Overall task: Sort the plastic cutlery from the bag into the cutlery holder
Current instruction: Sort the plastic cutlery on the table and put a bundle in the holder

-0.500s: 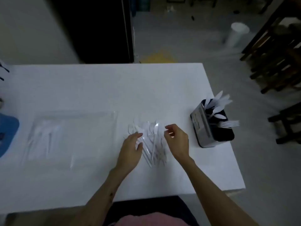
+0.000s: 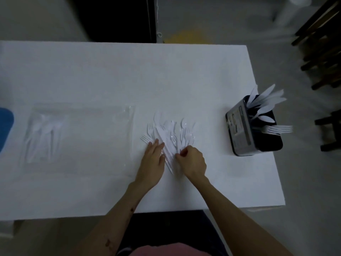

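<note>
- Your left hand lies flat, fingers straight, on the white plastic cutlery pile.
- Your right hand pinches a piece at the pile's near edge.
- Cutlery holder sits right of the pile.

Right hand fingers curl under, so the grip on the pile can't be told. White cutlery on white desk blurs together, pieces uncountable. Bag contents hazy. Blue thing cut by left edge. Holder compartments too dark.
</note>
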A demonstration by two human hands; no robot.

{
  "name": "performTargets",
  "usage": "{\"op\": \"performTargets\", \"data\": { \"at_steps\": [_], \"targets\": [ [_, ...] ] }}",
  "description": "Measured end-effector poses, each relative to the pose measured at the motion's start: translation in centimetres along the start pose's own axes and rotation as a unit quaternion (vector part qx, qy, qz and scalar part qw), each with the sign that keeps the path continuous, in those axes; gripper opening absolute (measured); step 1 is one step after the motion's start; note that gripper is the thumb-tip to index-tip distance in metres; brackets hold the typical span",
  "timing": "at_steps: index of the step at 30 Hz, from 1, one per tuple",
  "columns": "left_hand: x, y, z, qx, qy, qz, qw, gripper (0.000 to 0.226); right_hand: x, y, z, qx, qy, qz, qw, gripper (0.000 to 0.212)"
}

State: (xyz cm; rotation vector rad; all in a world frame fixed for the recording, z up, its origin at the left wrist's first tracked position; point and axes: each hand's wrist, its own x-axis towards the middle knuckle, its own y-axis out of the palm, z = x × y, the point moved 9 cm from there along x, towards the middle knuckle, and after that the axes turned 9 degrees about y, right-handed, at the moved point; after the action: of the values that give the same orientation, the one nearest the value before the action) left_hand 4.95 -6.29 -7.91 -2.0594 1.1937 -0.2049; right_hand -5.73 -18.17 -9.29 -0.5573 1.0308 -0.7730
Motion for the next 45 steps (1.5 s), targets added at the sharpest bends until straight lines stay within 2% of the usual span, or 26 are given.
{"op": "performTargets", "data": {
  "at_steps": [2,4,7,9,12,14,16,21,24,27,30,38,45],
  "targets": [
    [0.2,-1.5,-0.4,-0.033,-0.02,-0.066,0.997,0.038,-0.1,-0.4,-0.2,0.041,-0.001,-0.003,0.999,0.014],
    [0.7,-2.7,-1.2,-0.095,-0.053,-0.111,0.988,0.035,-0.7,-1.0,0.3,0.068,-0.049,-0.011,0.996,0.014],
    [2.3,-1.9,-1.8,-0.225,-0.152,-0.077,0.959,0.041,-2.2,-1.3,1.4,0.066,-0.155,0.001,0.986,0.015],
    [3.1,-0.5,-1.5,-0.299,-0.209,-0.057,0.929,0.038,-2.8,-1.4,1.4,0.056,-0.189,0.016,0.98,0.018],
    [3.3,0.2,-0.6,-0.351,-0.245,-0.095,0.899,0.026,-1.9,-2.9,-0.5,0.087,-0.123,-0.024,0.988,0.029],
    [2.7,0.7,0.0,-0.389,-0.264,-0.109,0.876,0.026,-0.6,-4.2,-2.6,0.102,-0.041,-0.071,0.991,0.03],
    [2.1,1.2,0.2,-0.409,-0.274,-0.1,0.865,0.027,0.5,-4.1,-3.6,0.092,0.008,-0.07,0.993,0.033],
    [0.8,1.3,0.9,-0.411,-0.269,-0.096,0.866,0.03,1.5,-2.1,-1.9,0.08,-0.027,-0.039,0.996,0.014],
    [0.4,1.2,1.2,-0.414,-0.274,-0.107,0.861,0.029,1.5,-1.4,-1.2,0.085,-0.046,-0.021,0.995,0.018],
    [0.2,1.1,1.2,-0.43,-0.282,-0.115,0.85,0.029,1.7,-2.6,-2.1,0.115,-0.011,-0.067,0.991,0.021],
    [0.1,1.3,1.0,-0.435,-0.283,-0.116,0.847,0.029,2.2,-3.5,-3.4,0.092,0.038,-0.108,0.989,0.016],
    [0.3,2.0,0.0,-0.437,-0.28,-0.098,0.849,0.029,2.8,-2.8,-3.7,0.014,0.093,-0.064,0.993,0.019],
    [0.8,2.2,-0.9,-0.46,-0.28,-0.085,0.838,0.029,2.2,-3.5,-3.6,-0.022,0.059,-0.072,0.995,0.018]
  ]
}}
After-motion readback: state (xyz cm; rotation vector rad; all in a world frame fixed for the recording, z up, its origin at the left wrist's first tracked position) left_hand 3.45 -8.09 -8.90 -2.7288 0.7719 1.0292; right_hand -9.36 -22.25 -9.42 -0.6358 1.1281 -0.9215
